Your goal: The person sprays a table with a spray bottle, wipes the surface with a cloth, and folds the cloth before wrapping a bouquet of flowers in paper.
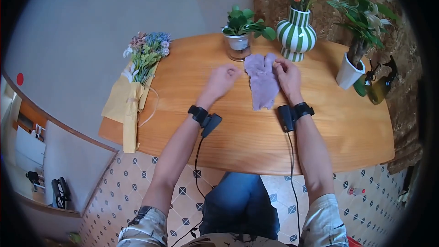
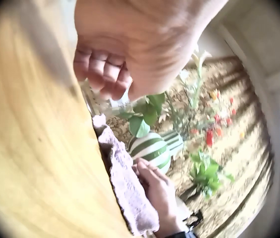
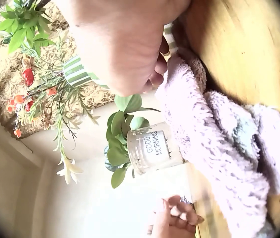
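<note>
A fuzzy purple cloth [image 1: 264,82] lies slightly rumpled on the wooden table, its upper part creased. At its upper right edge, my right hand [image 1: 289,78] pinches the cloth between bent fingers and thumb; in the right wrist view the fingertips are partly hidden behind the hand [image 3: 125,44]. My left hand [image 1: 222,80] is held left of the cloth, apart from it, with loosely curled fingers and nothing in them. From the left wrist view, the left hand's fingers [image 2: 103,74] bend toward the palm, above the table.
Behind the cloth stand a potted plant [image 1: 238,42] in a glass jar and a green-striped vase [image 1: 296,36] of flowers. A white pot [image 1: 350,71] and a dark spray bottle [image 1: 378,89] are on the right. A paper-wrapped bouquet [image 1: 131,96] lies at the left edge.
</note>
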